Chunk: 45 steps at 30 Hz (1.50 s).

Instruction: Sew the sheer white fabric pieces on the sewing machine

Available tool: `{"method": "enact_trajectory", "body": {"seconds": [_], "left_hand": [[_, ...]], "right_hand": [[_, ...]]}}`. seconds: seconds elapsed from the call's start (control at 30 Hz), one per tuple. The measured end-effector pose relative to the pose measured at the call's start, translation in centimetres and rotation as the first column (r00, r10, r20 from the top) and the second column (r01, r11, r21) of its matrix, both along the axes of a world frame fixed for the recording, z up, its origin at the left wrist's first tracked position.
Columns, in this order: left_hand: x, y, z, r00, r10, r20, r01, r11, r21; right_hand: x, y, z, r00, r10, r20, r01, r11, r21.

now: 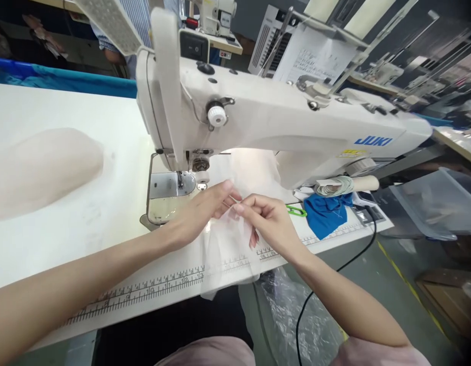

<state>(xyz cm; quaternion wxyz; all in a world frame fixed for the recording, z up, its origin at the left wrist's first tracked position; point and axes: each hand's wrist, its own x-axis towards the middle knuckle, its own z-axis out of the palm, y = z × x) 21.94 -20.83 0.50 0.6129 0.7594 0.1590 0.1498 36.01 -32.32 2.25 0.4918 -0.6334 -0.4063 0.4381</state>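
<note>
A piece of sheer white fabric (230, 244) is pinched between my two hands, and its lower part hangs over the table's front edge. My left hand (207, 208) is closed on the fabric's edge just right of the needle area. Close against it, my right hand (268, 218) grips the same edge between thumb and forefinger. Beside both hands stands a white sewing machine (266, 112), its presser foot (180, 182) left of my fingers. More pale fabric (254, 165) lies under the machine arm. The exact fold between the fingertips is too small to make out.
A ruler strip (155, 288) runs along the front of the white table (67, 244). Right of my hands lie green thread snips (296, 210), a blue cloth (327, 216) and a cord coil (336, 186). A pale oval fabric piece (48, 168) rests at left. A clear bin (441, 203) stands at right.
</note>
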Motion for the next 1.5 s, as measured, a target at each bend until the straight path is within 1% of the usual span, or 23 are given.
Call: {"method": "enact_trajectory", "body": {"seconds": [0.03, 0.1, 0.2, 0.27, 0.3, 0.37, 0.4, 0.47, 0.5, 0.53, 0.6, 0.7, 0.8, 0.87, 0.93, 1.0, 1.03, 1.1, 1.13, 1.2, 1.3, 1.37, 1.5], "left_hand": [[-1.3, -0.1, 0.1, 1.000, 0.013, -0.019, -0.014, 0.999, -0.048], [-3.4, -0.2, -0.1, 0.996, 0.050, -0.068, -0.056, 0.996, -0.077], [-5.5, 0.4, -0.5, 0.978, 0.169, -0.119, -0.187, 0.968, -0.166], [-6.4, 1.1, -0.3, 0.961, 0.247, -0.122, -0.269, 0.939, -0.216], [-6.8, 1.4, 0.0, 0.954, 0.273, -0.128, -0.295, 0.931, -0.214], [-7.5, 1.9, 0.6, 0.944, 0.293, -0.152, -0.316, 0.934, -0.165], [-7.8, 2.1, 0.9, 0.943, 0.289, -0.167, -0.312, 0.941, -0.129], [-8.2, 2.3, 1.4, 0.944, 0.271, -0.186, -0.283, 0.958, -0.045], [-8.3, 2.4, 1.5, 0.946, 0.264, -0.190, -0.268, 0.963, 0.004], [-8.4, 2.4, 1.5, 0.946, 0.261, -0.195, -0.255, 0.965, 0.054], [-8.4, 2.6, 1.5, 0.945, 0.252, -0.209, -0.227, 0.965, 0.134], [-8.1, 3.1, 1.4, 0.935, 0.272, -0.227, -0.236, 0.956, 0.173], [-8.1, 3.8, 1.0, 0.913, 0.332, -0.236, -0.307, 0.942, 0.136], [-8.4, 4.2, 0.5, 0.916, 0.318, -0.243, -0.295, 0.947, 0.127], [-8.8, 4.4, 0.0, 0.922, 0.316, -0.223, -0.277, 0.942, 0.188], [-9.1, 4.4, -0.6, 0.913, 0.377, -0.155, -0.317, 0.896, 0.311], [-9.2, 4.3, -0.8, 0.907, 0.407, -0.112, -0.341, 0.863, 0.373], [-9.4, 4.0, -1.3, 0.904, 0.426, -0.037, -0.360, 0.803, 0.475], [-9.4, 3.9, -1.5, 0.908, 0.418, -0.013, -0.353, 0.783, 0.512], [-9.4, 3.6, -1.8, 0.920, 0.391, 0.013, -0.331, 0.761, 0.559], [-9.4, 3.4, -2.0, 0.923, 0.383, 0.033, -0.327, 0.738, 0.591], [-9.4, 3.4, -2.1, 0.921, 0.386, 0.043, -0.332, 0.726, 0.603], [-9.3, 3.4, -2.2, 0.923, 0.378, 0.064, -0.338, 0.723, 0.602]], "right_hand": [[-0.3, 0.4, -0.6, 1.000, -0.009, -0.022, 0.010, 1.000, 0.003], [-0.8, 0.9, -1.4, 0.995, -0.018, -0.096, 0.019, 1.000, 0.004], [-1.2, 1.4, -1.9, 0.975, 0.003, -0.224, -0.007, 1.000, -0.020], [-1.2, 1.6, -1.8, 0.970, 0.060, -0.236, -0.078, 0.995, -0.064], [-1.2, 1.7, -1.7, 0.971, 0.118, -0.206, -0.141, 0.985, -0.098], [-1.0, 2.1, -1.2, 0.963, 0.262, -0.068, -0.270, 0.947, -0.176], [-1.0, 2.4, -1.0, 0.947, 0.321, 0.015, -0.311, 0.928, -0.207], [-1.1, 3.3, -0.5, 0.918, 0.375, 0.128, -0.342, 0.914, -0.220], [-1.3, 3.9, -0.3, 0.914, 0.379, 0.143, -0.347, 0.915, -0.206], [-1.5, 4.5, -0.2, 0.914, 0.386, 0.125, -0.359, 0.913, -0.191], [-2.0, 6.0, -0.2, 0.905, 0.424, 0.027, -0.413, 0.894, -0.172], [-2.5, 8.1, -0.7, 0.875, 0.468, -0.120, -0.482, 0.861, -0.161], [-2.9, 9.4, -1.3, 0.876, 0.459, -0.148, -0.478, 0.865, -0.149], [-3.1, 9.6, -1.6, 0.895, 0.434, -0.107, -0.445, 0.887, -0.124], [-3.4, 9.3, -1.8, 0.921, 0.388, -0.019, -0.389, 0.919, -0.063], [-3.7, 8.8, -2.1, 0.936, 0.324, 0.141, -0.334, 0.941, 0.051], [-3.8, 8.5, -2.3, 0.928, 0.290, 0.233, -0.324, 0.938, 0.124], [-4.0, 7.9, -2.7, 0.887, 0.222, 0.405, -0.345, 0.901, 0.263], [-4.1, 7.7, -2.9, 0.862, 0.186, 0.472, -0.362, 0.878, 0.314], [-4.1, 7.5, -3.3, 0.821, 0.128, 0.556, -0.386, 0.842, 0.376], [-4.1, 7.4, -3.5, 0.796, 0.090, 0.598, -0.401, 0.819, 0.411], [-4.1, 7.4, -3.5, 0.799, 0.093, 0.594, -0.408, 0.809, 0.422], [-4.2, 7.4, -3.4, 0.798, 0.124, 0.590, -0.432, 0.801, 0.415]]}}
